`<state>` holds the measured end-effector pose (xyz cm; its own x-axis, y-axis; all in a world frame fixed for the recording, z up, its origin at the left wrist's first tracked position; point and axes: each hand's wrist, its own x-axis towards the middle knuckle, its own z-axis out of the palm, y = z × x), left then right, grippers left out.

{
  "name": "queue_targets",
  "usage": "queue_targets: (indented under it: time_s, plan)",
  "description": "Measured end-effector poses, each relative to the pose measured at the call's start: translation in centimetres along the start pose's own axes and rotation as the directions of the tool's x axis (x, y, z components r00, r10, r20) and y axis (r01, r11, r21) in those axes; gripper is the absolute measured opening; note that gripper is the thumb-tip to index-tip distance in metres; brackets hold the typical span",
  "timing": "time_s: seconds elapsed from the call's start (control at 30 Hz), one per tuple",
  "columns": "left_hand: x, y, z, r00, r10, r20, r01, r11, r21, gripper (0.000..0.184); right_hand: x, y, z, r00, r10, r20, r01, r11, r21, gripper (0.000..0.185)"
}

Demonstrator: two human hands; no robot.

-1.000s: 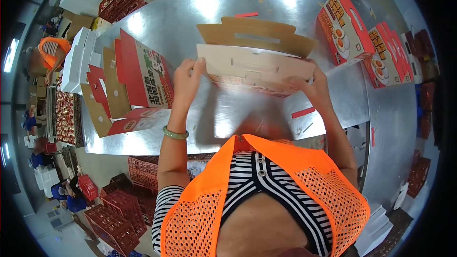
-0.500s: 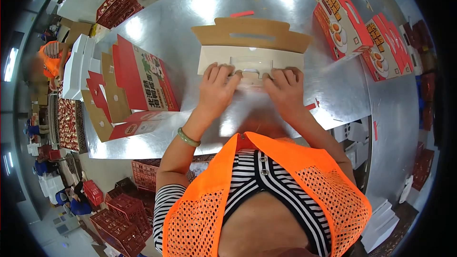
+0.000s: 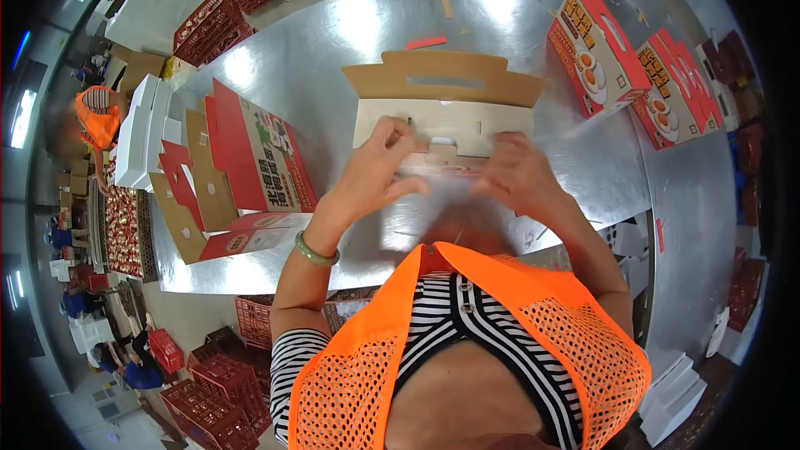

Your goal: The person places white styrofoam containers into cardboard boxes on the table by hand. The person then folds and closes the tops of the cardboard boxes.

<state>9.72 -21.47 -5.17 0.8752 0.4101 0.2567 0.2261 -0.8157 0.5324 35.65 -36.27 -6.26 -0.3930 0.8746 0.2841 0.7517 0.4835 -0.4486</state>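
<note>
A cardboard carton (image 3: 450, 117) stands in front of me, brown handle flap (image 3: 443, 69) raised at its far side. Its pale inner panel has two short slits and a small white tab (image 3: 442, 142) at the near edge. My left hand (image 3: 383, 168) is at the carton's left side, fingers bent by the left slit and thumb stretched apart. My right hand (image 3: 523, 173) is at the near right corner, slightly blurred, fingers and thumb apart. Whether either hand touches the cardboard is hard to see. The carton's near side is blurred.
An opened red carton (image 3: 262, 150) stands on the metal table (image 3: 333, 42) at the left, beside white foam boxes (image 3: 140, 137). Two closed red cartons (image 3: 596, 54) stand at the right. A red strip (image 3: 426, 42) lies behind my carton. Red crates (image 3: 221, 392) stand below left.
My fingers have come off the panel's middle, and both thumbs have swung down toward me. The slits in the panel now show clearly. The whole view has shifted slightly.
</note>
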Motion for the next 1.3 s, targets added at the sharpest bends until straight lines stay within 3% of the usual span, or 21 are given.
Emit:
queue_targets:
  time_s: [0.03, 0.07, 0.1, 0.17, 0.2, 0.27, 0.37, 0.43, 0.57, 0.63, 0.67, 0.73, 0.83, 0.93, 0.97, 1.0, 1.03, 1.1, 1.2, 1.23, 1.3]
  plan:
    - [0.6, 0.1, 0.3, 1.000, 0.005, -0.003, -0.005, 1.000, 0.004, 0.058, 1.5, 0.2, -0.1, 0.954, 0.013, -0.300, -0.059, 0.988, -0.144, 0.007]
    - [1.3, 0.2, 0.6, 0.993, -0.086, -0.081, 0.091, 0.994, 0.055, 0.060, 3.3, 0.4, -0.2, 0.819, -0.021, -0.574, -0.158, 0.953, -0.260, 0.014]
    - [2.2, 0.3, 1.0, 0.972, -0.168, -0.165, 0.185, 0.978, 0.097, 0.066, 5.9, 0.5, -1.3, 0.814, -0.029, -0.580, -0.158, 0.950, -0.269, 0.014]
    - [4.0, 0.9, 2.2, 0.960, -0.165, -0.226, 0.208, 0.960, 0.186, 0.068, 10.8, 0.3, -4.5, 0.724, -0.230, -0.650, -0.201, 0.832, -0.518, 0.026]
    - [5.0, 0.9, 2.5, 0.943, -0.163, -0.291, 0.243, 0.932, 0.268, 0.071, 11.4, 0.7, -4.2, 0.716, -0.248, -0.653, -0.203, 0.821, -0.534, 0.026]
    - [5.7, 0.2, 3.2, 0.927, -0.143, -0.347, 0.254, 0.920, 0.298, 0.068, 13.4, 3.4, -3.0, 0.924, 0.172, -0.341, -0.257, 0.940, -0.223, 0.029]
    - [5.4, -2.4, 5.1, 0.891, -0.077, -0.447, 0.233, 0.923, 0.307, 0.061, 14.2, 3.7, -4.1, 0.924, 0.158, -0.348, -0.269, 0.916, -0.297, 0.024]
    - [5.5, -2.2, 4.7, 0.891, -0.067, -0.449, 0.224, 0.925, 0.306, 0.060, 14.1, 3.4, -5.5, 0.961, 0.175, -0.215, -0.194, 0.978, -0.070, 0.026]
    - [5.3, -2.0, 4.8, 0.903, -0.095, -0.419, 0.241, 0.919, 0.311, 0.061, 15.6, 4.0, -6.9, 0.958, 0.264, -0.116, -0.279, 0.949, -0.146, 0.026]
    - [5.3, -2.0, 4.8, 0.889, -0.076, -0.452, 0.230, 0.927, 0.296, 0.063, 16.3, 4.1, -8.0, 0.965, 0.248, 0.086, -0.190, 0.887, -0.420, 0.032]
    - [5.2, -1.7, 4.6, 0.895, -0.103, -0.433, 0.247, 0.924, 0.291, 0.063, 16.4, 4.3, -8.4, 0.966, 0.247, 0.083, -0.191, 0.888, -0.417, 0.032]
    - [5.1, -1.8, 4.6, 0.912, -0.128, -0.389, 0.249, 0.927, 0.279, 0.064, 15.8, 4.9, -9.6, 0.877, 0.457, 0.151, -0.308, 0.774, -0.553, 0.040]
    - [5.1, -2.0, 5.0, 0.901, -0.074, -0.428, 0.213, 0.934, 0.288, 0.065, 14.7, 5.6, -11.2, 0.785, 0.577, 0.225, -0.302, 0.674, -0.675, 0.051]
    - [5.1, -1.2, 4.7, 0.906, -0.094, -0.413, 0.233, 0.925, 0.301, 0.067, 13.0, 4.6, -11.7, 0.763, 0.593, 0.256, -0.337, 0.704, -0.625, 0.048]
    - [5.3, -1.2, 4.6, 0.905, -0.048, -0.423, 0.195, 0.929, 0.314, 0.068, 12.2, 5.1, -11.1, 0.917, 0.356, 0.180, -0.302, 0.915, -0.266, 0.044]
    - [5.2, -1.3, 4.5, 0.900, 0.010, -0.436, 0.153, 0.929, 0.336, 0.070, 11.8, 5.7, -10.7, 0.989, 0.148, -0.017, -0.145, 0.983, 0.111, 0.039]
    - [5.0, -1.4, 4.4, 0.904, -0.005, -0.426, 0.166, 0.926, 0.340, 0.070, 12.1, 6.2, -10.7, 0.989, 0.145, -0.013, -0.142, 0.981, 0.130, 0.039]
    - [4.4, -1.4, 4.4, 0.920, 0.082, -0.383, 0.066, 0.932, 0.358, 0.064, 12.5, 6.6, -11.1, 0.898, 0.299, 0.324, -0.407, 0.846, 0.345, 0.030]
    - [3.5, -2.1, 4.7, 0.885, 0.215, -0.413, -0.052, 0.927, 0.371, 0.043, 11.9, 5.5, -9.8, 0.889, 0.228, 0.396, -0.415, 0.767, 0.490, 0.029]
    - [2.5, -1.7, 4.9, 0.898, 0.195, -0.394, -0.043, 0.931, 0.362, 0.043, 11.1, 4.7, -9.1, 0.885, 0.226, 0.407, -0.426, 0.748, 0.510, 0.029]
    - [2.3, -0.9, 4.4, 0.896, 0.227, -0.382, -0.051, 0.906, 0.420, 0.029, 9.8, 2.8, -8.3, 0.944, 0.169, 0.282, -0.277, 0.870, 0.407, 0.029]
